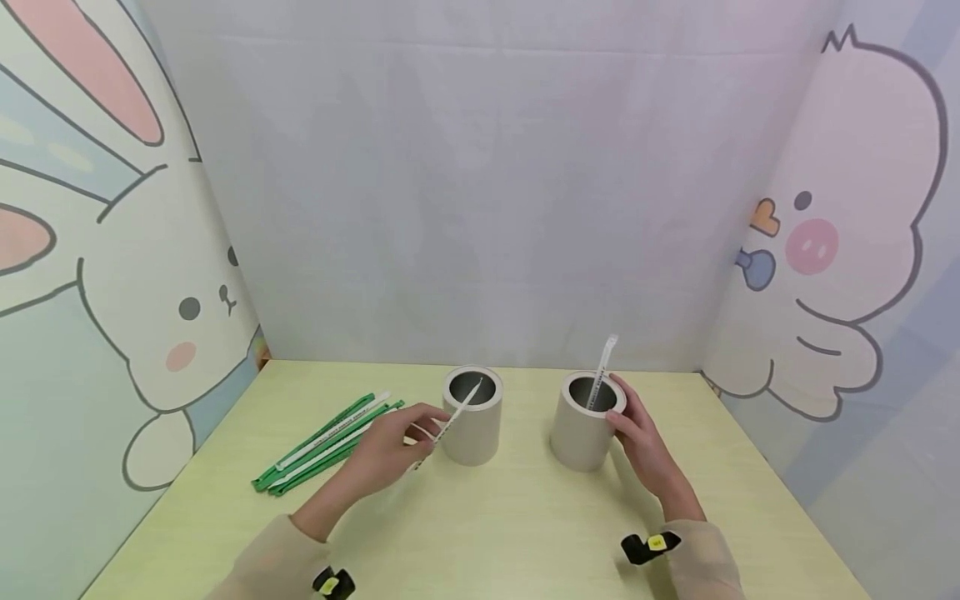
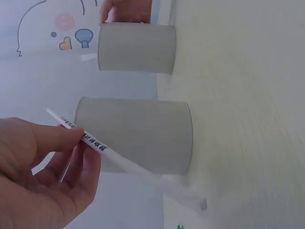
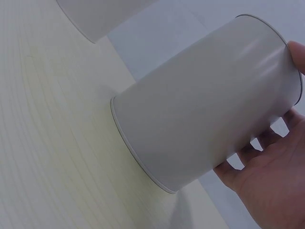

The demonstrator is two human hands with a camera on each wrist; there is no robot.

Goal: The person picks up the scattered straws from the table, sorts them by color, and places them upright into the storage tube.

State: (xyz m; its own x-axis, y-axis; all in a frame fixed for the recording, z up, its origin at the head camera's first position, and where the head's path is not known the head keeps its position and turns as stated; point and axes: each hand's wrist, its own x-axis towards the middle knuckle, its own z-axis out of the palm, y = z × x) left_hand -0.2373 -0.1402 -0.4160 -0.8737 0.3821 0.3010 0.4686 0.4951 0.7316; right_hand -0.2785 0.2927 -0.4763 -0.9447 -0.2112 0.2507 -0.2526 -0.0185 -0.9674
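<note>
- Two canisters, pale grey, smooth and cylindrical with open dark tops, stand side by side and apart near the back edge of the pale yellow wood-grained worktop (image 1: pixel 510 533): the left canister (image 1: pixel 471 433) and the right canister (image 1: pixel 579 442).
- One slim white straw with dark lettering, the held straw (image 1: pixel 459 412), is pinched between the thumb and fingers of the left hand (image 1: pixel 393 442).
- It slants in front of the left canister, its upper tip overlapping the opening in the head view; whether it touches the canister, I cannot tell.
- The right hand (image 1: pixel 641 433) grips the right canister from its right side, thumb at the rim and fingers curved against the wall.
- Another white lettered straw, the standing straw (image 1: pixel 602 371), leans inside the right canister, its upper end well above the rim.
- A loose bundle of slim green and white straws (image 1: pixel 330 446) lies slantwise toward the left edge of the worktop, beyond the left hand.
- Both arms wear beige sleeves (image 1: pixel 701 558), reaching in from the front edge.
- Past the back edge hangs a plain pale grey cloth (image 1: pixel 495 183).
- Cartoon panels flank the worktop: a white rabbit (image 1: pixel 161 325) beyond the left edge, a pale round-headed figure (image 1: pixel 855 167) beyond the right.
</note>
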